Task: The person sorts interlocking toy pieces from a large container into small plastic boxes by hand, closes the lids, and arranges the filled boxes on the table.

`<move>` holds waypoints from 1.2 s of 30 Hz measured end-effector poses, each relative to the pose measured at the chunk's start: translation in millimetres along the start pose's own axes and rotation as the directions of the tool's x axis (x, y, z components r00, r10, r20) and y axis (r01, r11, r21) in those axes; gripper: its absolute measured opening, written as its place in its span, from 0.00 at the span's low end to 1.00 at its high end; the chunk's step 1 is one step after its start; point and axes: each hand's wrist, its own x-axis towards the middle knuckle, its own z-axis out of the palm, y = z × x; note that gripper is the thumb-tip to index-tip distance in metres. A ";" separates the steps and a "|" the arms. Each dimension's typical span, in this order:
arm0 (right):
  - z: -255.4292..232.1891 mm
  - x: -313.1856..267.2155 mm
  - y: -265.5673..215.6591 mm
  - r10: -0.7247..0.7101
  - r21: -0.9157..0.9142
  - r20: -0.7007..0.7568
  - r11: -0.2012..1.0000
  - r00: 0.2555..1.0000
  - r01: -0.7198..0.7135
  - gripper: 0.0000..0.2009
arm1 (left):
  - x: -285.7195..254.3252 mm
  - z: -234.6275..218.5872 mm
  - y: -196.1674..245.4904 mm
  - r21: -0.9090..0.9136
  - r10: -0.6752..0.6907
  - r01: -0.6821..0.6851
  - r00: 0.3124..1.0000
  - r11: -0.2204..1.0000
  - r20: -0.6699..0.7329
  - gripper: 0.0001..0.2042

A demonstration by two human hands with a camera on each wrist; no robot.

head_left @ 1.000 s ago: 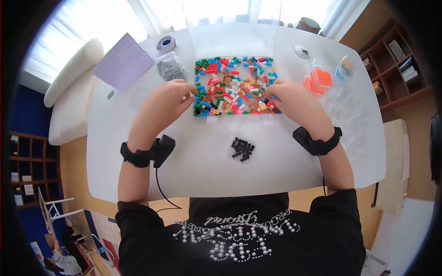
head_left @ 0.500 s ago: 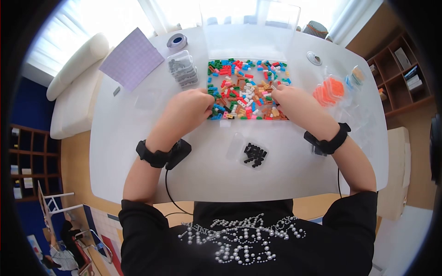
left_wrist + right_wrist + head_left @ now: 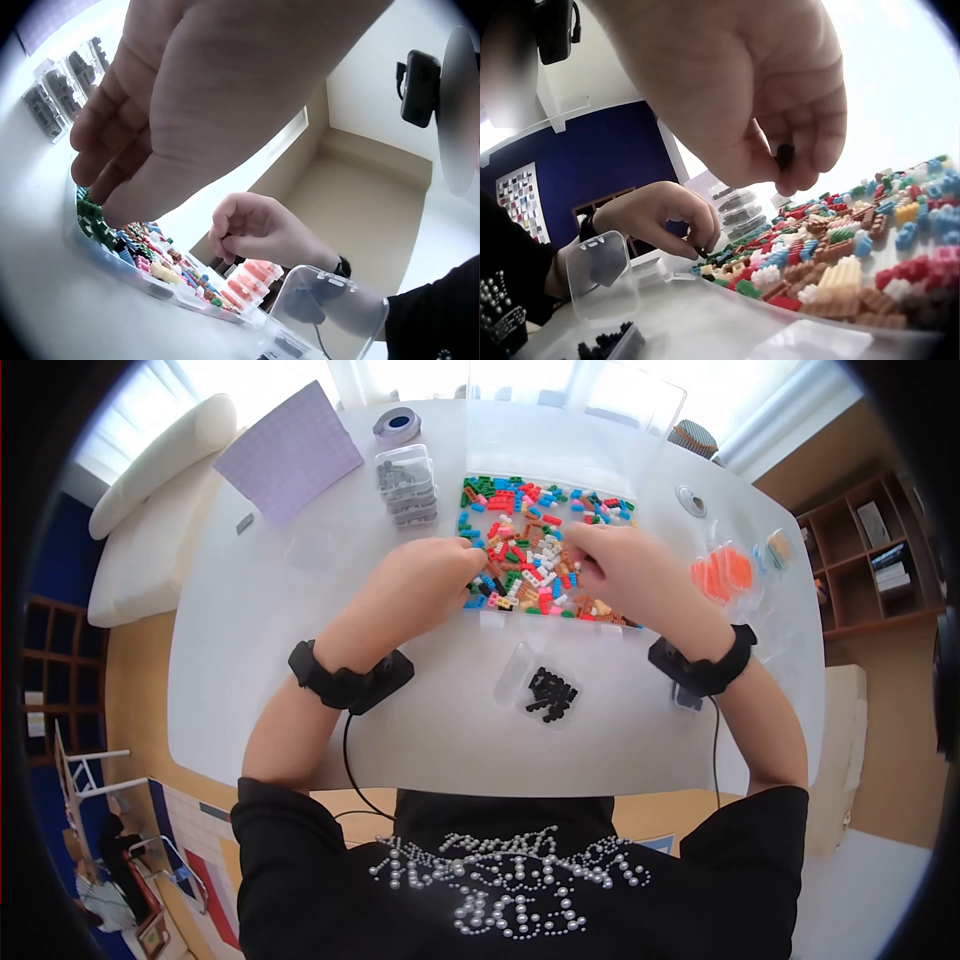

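In the right wrist view, my right hand pinches a small black building brick between thumb and fingertips, raised above the loose bricks. The head view has this hand over the right part of a wide, shallow clear box of multicoloured bricks. At the box's left edge, my left hand reaches down with bent fingers. Its fingertips are right at a dark piece among the bricks; I cannot tell whether they grip it. Nearer me lies a small clear box with black bricks, its lid open.
Stacked clear boxes of grey bricks and a roll of tape stand back left, near a lilac sheet. To the right are boxes of orange pieces. The large box's clear lid stands raised behind it.
My right hand has lifted from the bricks and moved left with a black brick between its fingertips. The left hand has shifted slightly inward over the large box's edge. The head view has also shifted.
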 end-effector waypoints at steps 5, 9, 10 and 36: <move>46.4 29.8 -11.1 -0.183 0.088 -0.011 0.979 0.983 0.183 0.06 | -0.2 -3.8 1.4 -0.080 0.021 -0.019 1.000 0.997 0.022 0.07; 58.9 42.5 -20.5 -0.218 0.015 0.026 0.976 0.975 0.218 0.08 | 2.6 10.2 -7.9 -0.109 0.068 -0.068 0.998 0.992 -0.007 0.06; 62.1 44.8 -20.8 -0.204 0.014 0.001 0.979 0.979 0.204 0.08 | 2.2 13.3 -9.9 -0.099 0.088 -0.087 0.996 0.991 0.011 0.06; 38.3 12.9 -16.6 -0.134 0.132 0.100 0.984 0.986 0.120 0.08 | 8.1 25.8 -5.6 -0.058 0.057 -0.057 0.998 0.997 -0.004 0.04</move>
